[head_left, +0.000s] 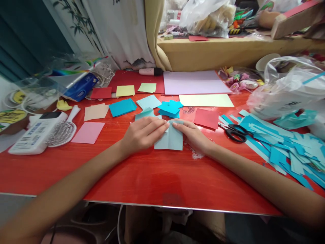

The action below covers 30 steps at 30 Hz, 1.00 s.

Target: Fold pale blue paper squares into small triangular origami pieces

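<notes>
Took in first the red table (132,176), stretching across the view. Counting clock hours from its middle, with twelve at the far side, found a heap of blue paper strips (286,152) between three and four. Noticed a clear plastic bag (281,83) at two, just beyond the heap, then a lilac sheet (196,83) lying flat at one. Saw the left hand (144,134) just toward nine, fingers curled together, gripping the upper left of the light-blue paper (175,140) by the fingertips; could not make out the thumb. Saw the right hand (194,135) just toward three, partly closed, pinching the same paper's upper right edge, thumb on top; could not see all the fingers.

Spotted a hairbrush (62,134) well off at nine, then pink squares (88,133) nearer in. Found black-handled scissors (228,127) at three, beside the strips. Saw the light-blue paper dead centre, creased from twelve to six. Noted teal squares (123,107) at ten, red squares (206,118) at two, a light-green square (147,87) at eleven.
</notes>
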Each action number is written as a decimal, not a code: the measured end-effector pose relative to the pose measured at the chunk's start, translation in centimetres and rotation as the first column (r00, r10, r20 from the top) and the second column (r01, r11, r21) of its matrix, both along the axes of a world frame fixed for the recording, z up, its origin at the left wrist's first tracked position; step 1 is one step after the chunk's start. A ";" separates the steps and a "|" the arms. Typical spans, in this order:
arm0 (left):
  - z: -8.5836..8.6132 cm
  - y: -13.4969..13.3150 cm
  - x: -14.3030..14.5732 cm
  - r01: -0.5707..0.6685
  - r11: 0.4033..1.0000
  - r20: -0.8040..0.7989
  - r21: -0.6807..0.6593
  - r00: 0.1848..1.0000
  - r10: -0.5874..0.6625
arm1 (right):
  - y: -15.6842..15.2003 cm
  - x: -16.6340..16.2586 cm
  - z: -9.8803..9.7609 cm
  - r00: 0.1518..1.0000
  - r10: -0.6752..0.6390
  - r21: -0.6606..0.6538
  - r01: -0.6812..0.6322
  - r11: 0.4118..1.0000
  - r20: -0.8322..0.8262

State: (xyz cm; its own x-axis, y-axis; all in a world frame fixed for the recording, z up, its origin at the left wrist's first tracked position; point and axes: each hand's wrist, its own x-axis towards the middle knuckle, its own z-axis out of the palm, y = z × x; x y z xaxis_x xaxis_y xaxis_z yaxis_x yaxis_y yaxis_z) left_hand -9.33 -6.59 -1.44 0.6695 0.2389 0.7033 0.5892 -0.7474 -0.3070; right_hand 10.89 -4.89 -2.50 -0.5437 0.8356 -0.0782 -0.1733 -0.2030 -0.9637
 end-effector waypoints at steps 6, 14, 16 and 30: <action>0.0 0.0 -0.1 0.055 0.998 -0.064 0.022 0.997 -0.054 | 0.1 0.1 0.0 0.999 0.001 -0.003 -0.001 1.000 0.041; -0.4 -0.2 0.3 0.055 0.990 0.020 -0.131 0.998 -0.053 | 0.0 0.0 0.3 0.998 0.001 0.012 -0.001 1.000 0.061; -0.5 -0.2 0.3 0.059 0.988 0.039 -0.144 0.998 -0.054 | 0.0 0.0 0.3 0.998 -0.004 0.010 0.003 1.000 0.061; -1.1 -0.5 0.5 0.014 0.997 0.050 -0.071 0.999 -0.011 | 0.0 0.0 0.0 0.999 0.030 -0.004 -0.030 1.000 0.021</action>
State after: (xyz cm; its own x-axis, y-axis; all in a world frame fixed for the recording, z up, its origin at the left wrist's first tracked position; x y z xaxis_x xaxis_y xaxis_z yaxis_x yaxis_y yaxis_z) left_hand -8.84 -7.11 -2.51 0.6374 0.2815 0.7173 0.5930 -0.7736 -0.2234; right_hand 10.89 -4.87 -2.53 -0.5669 0.8185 -0.0933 -0.1464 -0.2116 -0.9663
